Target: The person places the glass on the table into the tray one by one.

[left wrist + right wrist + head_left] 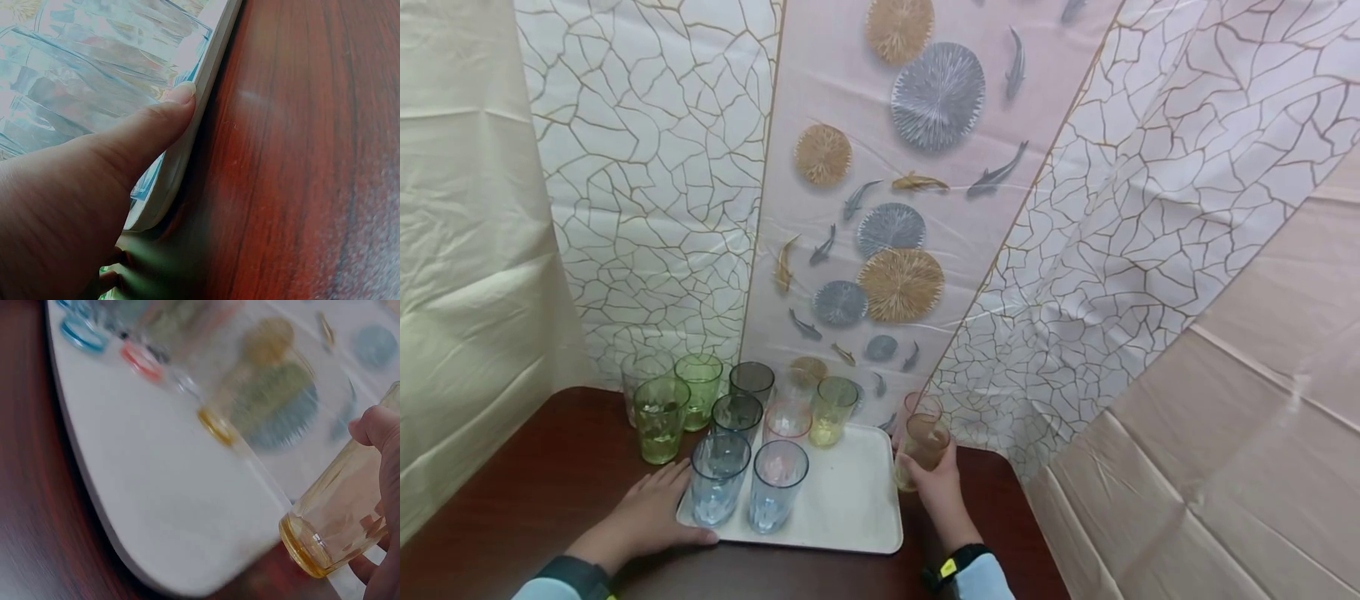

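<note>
My right hand (934, 482) grips a yellow-tinted drinking glass (334, 515) beside the tray's right edge, fingers wrapped round its side. In the right wrist view the glass tilts, with its thick amber base close to the tray's edge. My left hand (651, 510) rests at the front left corner of the white tray (857, 500), its thumb (156, 125) lying along the rim and its fingers extended along the left side. Two blue glasses, one (718, 487) near that hand and another (777, 492) right of it, stand upright at the tray's front.
Farther back on the tray are dark grey glasses (737, 414), a pink-rimmed glass (788, 419) and a yellow glass (832, 412). Green glasses (661, 425) stand on the dark wooden table (512, 500) left of it. Another pink-rimmed glass (917, 403) stands behind my right hand. Patterned cloth (655, 167) hangs behind.
</note>
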The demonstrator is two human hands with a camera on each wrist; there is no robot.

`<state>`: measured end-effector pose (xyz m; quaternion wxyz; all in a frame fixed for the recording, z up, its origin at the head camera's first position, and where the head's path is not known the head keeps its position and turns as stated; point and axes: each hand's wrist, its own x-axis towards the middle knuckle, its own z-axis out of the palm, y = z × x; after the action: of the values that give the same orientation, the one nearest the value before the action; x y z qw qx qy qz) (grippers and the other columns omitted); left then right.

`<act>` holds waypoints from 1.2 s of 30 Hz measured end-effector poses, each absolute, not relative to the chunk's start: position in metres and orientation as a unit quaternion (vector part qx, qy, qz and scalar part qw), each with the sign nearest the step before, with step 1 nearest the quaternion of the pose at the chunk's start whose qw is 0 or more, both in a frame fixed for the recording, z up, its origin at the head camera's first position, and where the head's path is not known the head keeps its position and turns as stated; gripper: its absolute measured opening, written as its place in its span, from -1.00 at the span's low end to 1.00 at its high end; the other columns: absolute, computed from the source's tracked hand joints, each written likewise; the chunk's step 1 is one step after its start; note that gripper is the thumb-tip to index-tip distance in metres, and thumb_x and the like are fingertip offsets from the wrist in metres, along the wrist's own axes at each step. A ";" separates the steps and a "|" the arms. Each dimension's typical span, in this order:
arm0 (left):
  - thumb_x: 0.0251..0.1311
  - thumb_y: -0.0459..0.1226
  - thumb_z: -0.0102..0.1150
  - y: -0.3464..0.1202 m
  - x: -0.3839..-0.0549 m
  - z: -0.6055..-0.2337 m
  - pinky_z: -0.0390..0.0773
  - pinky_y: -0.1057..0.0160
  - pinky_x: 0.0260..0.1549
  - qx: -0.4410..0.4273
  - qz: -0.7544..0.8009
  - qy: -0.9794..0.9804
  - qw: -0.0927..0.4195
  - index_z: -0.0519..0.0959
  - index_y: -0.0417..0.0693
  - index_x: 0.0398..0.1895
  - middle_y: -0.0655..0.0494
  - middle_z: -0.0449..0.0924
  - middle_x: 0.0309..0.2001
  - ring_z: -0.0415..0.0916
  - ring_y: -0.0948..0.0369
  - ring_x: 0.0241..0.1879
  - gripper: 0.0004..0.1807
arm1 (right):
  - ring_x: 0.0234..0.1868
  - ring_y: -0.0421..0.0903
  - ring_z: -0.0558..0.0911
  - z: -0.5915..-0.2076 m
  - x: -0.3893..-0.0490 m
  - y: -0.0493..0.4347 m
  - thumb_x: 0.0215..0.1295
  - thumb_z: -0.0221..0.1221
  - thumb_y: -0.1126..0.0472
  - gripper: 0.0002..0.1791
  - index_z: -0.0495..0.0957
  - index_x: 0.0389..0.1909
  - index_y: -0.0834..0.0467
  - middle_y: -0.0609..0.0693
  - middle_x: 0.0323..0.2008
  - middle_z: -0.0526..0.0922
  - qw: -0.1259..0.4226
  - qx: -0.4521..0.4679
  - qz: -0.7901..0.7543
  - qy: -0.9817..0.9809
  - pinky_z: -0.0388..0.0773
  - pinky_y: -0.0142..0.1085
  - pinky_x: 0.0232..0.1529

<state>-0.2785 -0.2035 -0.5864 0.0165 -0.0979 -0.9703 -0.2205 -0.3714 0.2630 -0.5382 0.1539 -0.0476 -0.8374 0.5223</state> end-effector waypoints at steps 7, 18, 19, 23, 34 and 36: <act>-0.37 0.69 0.20 -0.204 -0.279 -0.587 0.12 -0.50 0.34 -0.099 -0.218 -0.971 0.021 0.32 -0.40 0.50 -0.48 0.20 0.49 0.10 -0.43 0.42 0.56 | 0.41 0.21 0.40 -0.533 -0.363 0.216 0.10 0.54 0.06 0.01 0.19 0.51 0.04 0.24 0.37 0.46 0.129 -0.025 0.535 -0.834 0.30 0.17 0.44; -0.34 0.66 0.23 -0.204 -0.280 -0.589 0.10 -0.50 0.34 -0.098 -0.221 -0.970 0.017 0.31 -0.39 0.50 -0.48 0.18 0.50 0.09 -0.43 0.43 0.54 | 0.24 0.07 0.53 -0.532 -0.359 0.160 0.14 0.51 0.20 -0.11 0.26 0.45 0.10 0.14 0.25 0.56 0.101 0.076 0.571 -0.811 0.51 0.07 0.24; -0.34 0.66 0.23 -0.204 -0.279 -0.589 0.10 -0.50 0.34 -0.098 -0.221 -0.970 0.016 0.31 -0.40 0.50 -0.47 0.18 0.50 0.09 -0.43 0.43 0.54 | 0.25 0.07 0.52 -0.532 -0.359 0.156 0.14 0.51 0.20 -0.10 0.26 0.45 0.12 0.15 0.26 0.56 0.097 0.082 0.574 -0.809 0.51 0.07 0.25; -0.34 0.66 0.24 -0.204 -0.279 -0.588 0.09 -0.50 0.35 -0.095 -0.222 -0.970 0.012 0.31 -0.40 0.50 -0.48 0.17 0.50 0.08 -0.43 0.43 0.54 | 0.27 0.09 0.51 -0.532 -0.359 0.142 0.15 0.51 0.20 -0.09 0.23 0.47 0.14 0.18 0.27 0.54 0.081 0.090 0.583 -0.803 0.49 0.09 0.27; -0.34 0.65 0.25 -0.203 -0.278 -0.586 0.07 -0.50 0.36 -0.090 -0.222 -0.971 0.003 0.31 -0.40 0.50 -0.48 0.17 0.50 0.08 -0.43 0.43 0.54 | 0.30 0.05 0.47 -0.529 -0.362 0.124 0.11 0.54 0.13 -0.04 0.23 0.48 0.04 0.07 0.27 0.54 0.064 0.065 0.580 -0.809 0.43 0.12 0.33; -0.33 0.64 0.26 -0.202 -0.277 -0.584 0.08 -0.50 0.35 -0.091 -0.221 -0.971 0.005 0.32 -0.40 0.49 -0.48 0.18 0.50 0.09 -0.43 0.43 0.52 | 0.30 0.05 0.47 -0.531 -0.363 0.124 0.10 0.55 0.13 -0.04 0.24 0.48 0.04 0.07 0.27 0.55 0.063 0.064 0.579 -0.810 0.44 0.09 0.33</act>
<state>-0.2769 -0.2024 -0.5835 0.0046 -0.0912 -0.9711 -0.2205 -0.3634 0.1235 -0.5308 0.0635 0.0638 -0.8100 0.5795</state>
